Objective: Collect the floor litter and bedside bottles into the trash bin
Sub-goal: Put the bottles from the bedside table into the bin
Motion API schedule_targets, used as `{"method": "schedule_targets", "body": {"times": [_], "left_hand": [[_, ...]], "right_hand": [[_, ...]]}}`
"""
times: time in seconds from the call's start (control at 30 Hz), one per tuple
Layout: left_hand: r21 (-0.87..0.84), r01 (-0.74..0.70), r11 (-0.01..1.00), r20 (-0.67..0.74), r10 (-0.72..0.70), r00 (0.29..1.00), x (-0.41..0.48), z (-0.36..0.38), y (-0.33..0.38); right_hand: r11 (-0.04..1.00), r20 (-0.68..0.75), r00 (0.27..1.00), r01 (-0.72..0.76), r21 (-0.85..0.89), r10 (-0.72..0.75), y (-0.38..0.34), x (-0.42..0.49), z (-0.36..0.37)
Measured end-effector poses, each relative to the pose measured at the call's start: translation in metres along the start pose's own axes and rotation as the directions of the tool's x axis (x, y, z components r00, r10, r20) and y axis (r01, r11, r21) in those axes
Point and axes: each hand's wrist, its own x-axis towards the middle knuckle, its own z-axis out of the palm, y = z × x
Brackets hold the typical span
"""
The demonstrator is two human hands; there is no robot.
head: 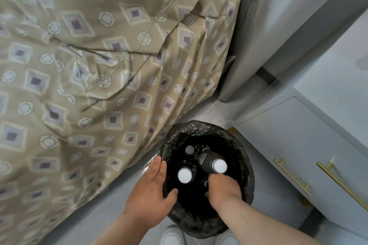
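holding right hand inside bin, cap-up bottle just ahead; fingers hidden, can't tell | resting left hand flat on bin

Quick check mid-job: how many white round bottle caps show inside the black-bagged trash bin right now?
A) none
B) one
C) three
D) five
C: three white round caps show inside the black-bagged trash bin: a small back cap, a middle cap next to the left hand, and a right cap just beyond the right hand.
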Motion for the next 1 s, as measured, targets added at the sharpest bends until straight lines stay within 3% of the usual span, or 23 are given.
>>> {"method": "schedule_targets", "body": {"times": [0.27,0.5,0.57,0.63,0.73,0.8,0.87,1.0], "left_hand": [[-0.008,0.006,1.000,-0.012,-0.006,1.000,0.001,0.004,-0.004],[-0.065,0.039,0.997,0.051,-0.036,0.998,-0.003,-0.008,0.000],[-0.095,0.073,0.993,0.059,-0.067,0.996,-0.009,-0.016,0.013],[-0.097,0.037,0.995,0.024,-0.035,0.999,-0.015,-0.030,0.041],[-0.187,-0.095,0.978,-0.090,0.080,0.993,-0.020,-0.055,0.104],[-0.271,-0.212,0.939,-0.141,0.179,0.974,-0.021,-0.074,0.157],[-0.299,-0.340,0.892,-0.194,0.292,0.937,-0.022,-0.097,0.218],[-0.404,-0.537,0.741,-0.339,0.424,0.840,-0.020,-0.147,0.344]], "right_hand": [[0.995,0.031,0.997,-0.079,0.063,0.077,-0.003,0.007,0.002],[0.934,0.126,0.992,-0.060,0.353,0.016,0.003,-0.019,-0.030],[0.831,0.140,0.989,-0.035,0.555,-0.053,0.016,-0.045,-0.050],[0.663,0.071,0.995,-0.007,0.749,-0.070,0.034,-0.080,-0.082],[0.345,-0.114,0.988,0.072,0.936,0.102,0.076,-0.137,-0.136],[0.188,-0.276,0.927,0.233,0.954,0.252,0.110,-0.175,-0.176],[0.092,-0.381,0.817,0.381,0.920,0.434,0.146,-0.208,-0.209],[0.116,-0.481,0.580,0.552,0.826,0.658,0.209,-0.247,-0.249]]}}
